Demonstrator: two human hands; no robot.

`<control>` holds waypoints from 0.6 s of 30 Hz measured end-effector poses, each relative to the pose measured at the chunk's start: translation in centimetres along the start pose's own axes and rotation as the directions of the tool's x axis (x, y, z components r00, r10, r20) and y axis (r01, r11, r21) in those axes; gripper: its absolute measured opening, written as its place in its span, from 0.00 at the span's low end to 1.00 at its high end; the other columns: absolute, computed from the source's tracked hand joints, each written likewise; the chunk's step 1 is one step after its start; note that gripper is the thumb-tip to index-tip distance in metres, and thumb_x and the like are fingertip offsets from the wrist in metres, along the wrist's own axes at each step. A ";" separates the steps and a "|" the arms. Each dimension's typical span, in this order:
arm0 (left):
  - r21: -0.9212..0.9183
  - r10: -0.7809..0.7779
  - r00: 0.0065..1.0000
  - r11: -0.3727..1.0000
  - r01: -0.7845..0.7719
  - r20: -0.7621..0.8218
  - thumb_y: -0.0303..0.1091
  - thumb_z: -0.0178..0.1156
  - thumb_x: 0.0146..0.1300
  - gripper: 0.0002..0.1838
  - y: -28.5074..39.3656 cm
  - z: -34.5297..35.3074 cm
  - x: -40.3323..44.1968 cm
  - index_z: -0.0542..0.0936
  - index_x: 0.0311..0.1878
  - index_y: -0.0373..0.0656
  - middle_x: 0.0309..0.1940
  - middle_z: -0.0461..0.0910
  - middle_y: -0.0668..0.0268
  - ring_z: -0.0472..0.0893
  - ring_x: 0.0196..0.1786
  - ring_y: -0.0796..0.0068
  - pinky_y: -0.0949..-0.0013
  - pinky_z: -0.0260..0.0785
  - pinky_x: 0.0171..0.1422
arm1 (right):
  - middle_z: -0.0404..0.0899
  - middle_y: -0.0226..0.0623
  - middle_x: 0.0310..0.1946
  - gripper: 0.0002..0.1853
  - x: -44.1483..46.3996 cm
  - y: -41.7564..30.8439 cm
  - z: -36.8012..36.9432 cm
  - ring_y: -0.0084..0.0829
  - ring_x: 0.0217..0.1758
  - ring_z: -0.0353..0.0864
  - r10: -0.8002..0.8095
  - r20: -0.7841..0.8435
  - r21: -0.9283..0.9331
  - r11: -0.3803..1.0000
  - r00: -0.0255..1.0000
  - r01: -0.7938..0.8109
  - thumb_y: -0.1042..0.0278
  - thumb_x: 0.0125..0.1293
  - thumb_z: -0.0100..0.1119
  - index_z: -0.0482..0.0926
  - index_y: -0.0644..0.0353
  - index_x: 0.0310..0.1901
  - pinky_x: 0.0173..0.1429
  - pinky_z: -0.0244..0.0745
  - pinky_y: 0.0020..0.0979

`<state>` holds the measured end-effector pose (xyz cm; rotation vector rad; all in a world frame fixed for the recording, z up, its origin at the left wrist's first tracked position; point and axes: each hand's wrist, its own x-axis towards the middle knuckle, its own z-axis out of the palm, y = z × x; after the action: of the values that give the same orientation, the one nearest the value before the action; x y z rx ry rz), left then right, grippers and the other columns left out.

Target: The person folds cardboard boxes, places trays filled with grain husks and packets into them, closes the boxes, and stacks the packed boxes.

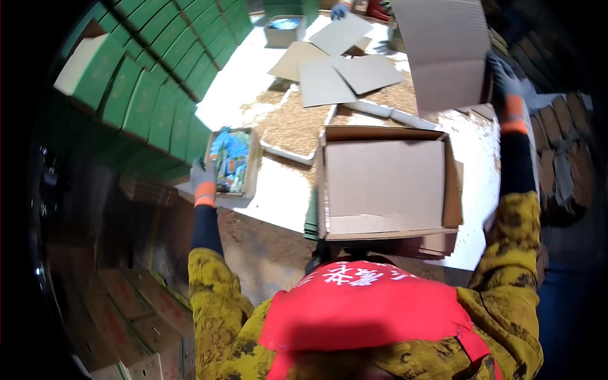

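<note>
My left hand [202, 177], in a grey glove with an orange cuff, grips the left edge of a small cardboard box [252, 166]. Blue and green packets [231, 158] fill that box. On the right, my gloved right hand [506, 82] is closed around the side edge of a large brown cardboard piece [446, 54], held upright over the table's far right; some of the fingers are hidden behind it. In front of my body stands an open carton [455, 183], with a flat sheet of cardboard [386, 183] lying inside.
Loose grain-like material [291, 123] and white strips [288, 154] cover part of the white table [278, 199]. Cardboard sheets [326, 82] lie farther back. Another person's gloved hand [341, 9] is at the far side. Green boxes [142, 101] are stacked left; cartons [136, 310] stand lower left.
</note>
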<state>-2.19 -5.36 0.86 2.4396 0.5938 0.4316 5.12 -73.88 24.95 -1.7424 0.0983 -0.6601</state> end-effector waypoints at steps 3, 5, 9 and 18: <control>-0.534 0.201 0.978 0.834 -0.137 0.062 0.44 0.52 0.69 0.25 7.9 -0.9 -4.8 0.70 0.59 0.32 0.54 0.75 0.56 0.74 0.54 0.68 0.66 0.65 0.59 | 0.83 0.49 0.40 0.29 5.0 11.2 -2.9 0.38 0.46 0.81 -0.209 -0.060 -0.708 0.698 0.976 0.106 0.40 0.57 0.60 0.81 0.63 0.44 0.52 0.72 0.33; -0.717 0.264 0.898 0.692 0.077 0.352 0.45 0.46 0.71 0.25 12.2 0.3 -8.2 0.69 0.64 0.39 0.60 0.72 0.61 0.72 0.60 0.70 0.70 0.63 0.63 | 0.80 0.49 0.43 0.27 1.2 13.2 -2.3 0.42 0.48 0.78 0.039 0.005 -0.616 0.788 0.999 -0.028 0.43 0.59 0.56 0.79 0.62 0.47 0.53 0.70 0.37; -0.730 0.421 0.691 0.643 0.230 0.588 0.40 0.45 0.72 0.25 16.7 1.6 -17.3 0.62 0.69 0.39 0.64 0.67 0.60 0.68 0.65 0.70 0.67 0.58 0.70 | 0.74 0.37 0.51 0.23 -7.3 12.0 -2.2 0.30 0.52 0.72 0.251 0.324 -0.269 0.949 0.912 -0.165 0.58 0.69 0.51 0.69 0.63 0.59 0.55 0.69 0.33; -0.454 0.307 0.732 0.891 0.003 0.608 0.66 0.66 0.47 0.56 21.6 4.8 -21.1 0.57 0.68 0.32 0.62 0.66 0.45 0.67 0.65 0.53 0.61 0.58 0.69 | 0.74 0.40 0.55 0.30 -22.7 9.7 -1.9 0.32 0.57 0.72 0.415 0.699 -0.115 0.869 0.583 -0.480 0.51 0.68 0.52 0.65 0.67 0.62 0.61 0.68 0.33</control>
<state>-11.26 -33.93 6.71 2.0082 -0.0353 -0.2549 -12.03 -69.18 7.73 -1.6784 -0.0286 0.4123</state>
